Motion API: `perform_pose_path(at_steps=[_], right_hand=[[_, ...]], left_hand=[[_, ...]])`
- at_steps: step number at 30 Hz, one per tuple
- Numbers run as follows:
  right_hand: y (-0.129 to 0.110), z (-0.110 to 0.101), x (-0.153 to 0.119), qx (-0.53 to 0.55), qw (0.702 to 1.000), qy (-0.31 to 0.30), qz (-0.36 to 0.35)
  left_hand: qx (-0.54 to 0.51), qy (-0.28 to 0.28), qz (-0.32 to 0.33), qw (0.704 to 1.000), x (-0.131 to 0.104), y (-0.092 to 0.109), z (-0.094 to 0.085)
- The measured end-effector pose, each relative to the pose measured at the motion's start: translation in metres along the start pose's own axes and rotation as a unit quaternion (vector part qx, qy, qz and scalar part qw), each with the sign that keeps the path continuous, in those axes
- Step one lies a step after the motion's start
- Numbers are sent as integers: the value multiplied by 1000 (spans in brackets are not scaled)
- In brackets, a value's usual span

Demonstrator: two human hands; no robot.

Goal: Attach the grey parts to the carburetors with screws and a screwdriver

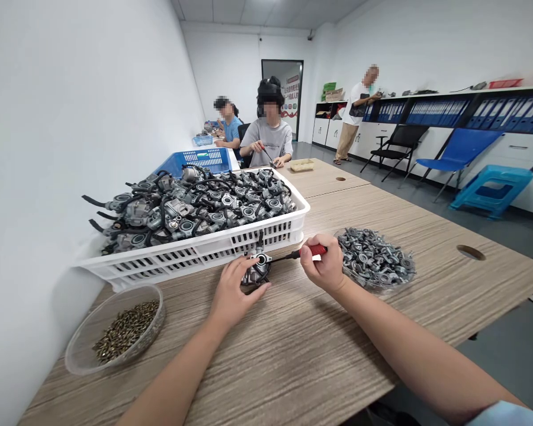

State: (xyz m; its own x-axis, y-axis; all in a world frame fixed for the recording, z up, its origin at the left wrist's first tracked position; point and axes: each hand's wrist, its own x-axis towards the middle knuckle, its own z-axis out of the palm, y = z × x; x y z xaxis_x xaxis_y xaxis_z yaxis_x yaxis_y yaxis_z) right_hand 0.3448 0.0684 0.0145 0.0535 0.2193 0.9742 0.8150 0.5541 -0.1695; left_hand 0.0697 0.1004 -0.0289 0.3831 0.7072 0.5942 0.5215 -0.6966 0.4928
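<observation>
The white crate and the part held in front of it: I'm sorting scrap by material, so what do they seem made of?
The white crate looks like moulded plastic: matte, with slotted walls. The part under the left hand looks like cast metal, dull grey with bright edges, probably aluminium alloy.

the table [320, 349] is matt wood-grain laminate. the crate [195, 251] is glossy white plastic, heaped with dull grey cast metal parts [195, 204]. the clear plastic bowl [77, 349] holds dark, brassy metal screws [124, 329].
</observation>
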Motion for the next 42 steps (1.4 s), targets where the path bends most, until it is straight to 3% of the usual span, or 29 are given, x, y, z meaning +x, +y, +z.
perform_pose_path(at_steps=[9,20,31,38,42], right_hand=[[-7,2,3,-24,999,18,24],[1,-9,23,-1,999,-18,-39],[-3,-7,19,9,993,-13,-116],[-6,0,11,36,997,-28,-55],[0,1,9,60,998,3,-9]], left_hand=[[-4,6,8,1000,2,2,-2],[0,-8,7,1000,3,7,-4],[-6,-8,-3,1000,7,8,-4],[-12,-1,5,1000,5,7,-3],[-17,-2,-22,1000,2,5,-3]])
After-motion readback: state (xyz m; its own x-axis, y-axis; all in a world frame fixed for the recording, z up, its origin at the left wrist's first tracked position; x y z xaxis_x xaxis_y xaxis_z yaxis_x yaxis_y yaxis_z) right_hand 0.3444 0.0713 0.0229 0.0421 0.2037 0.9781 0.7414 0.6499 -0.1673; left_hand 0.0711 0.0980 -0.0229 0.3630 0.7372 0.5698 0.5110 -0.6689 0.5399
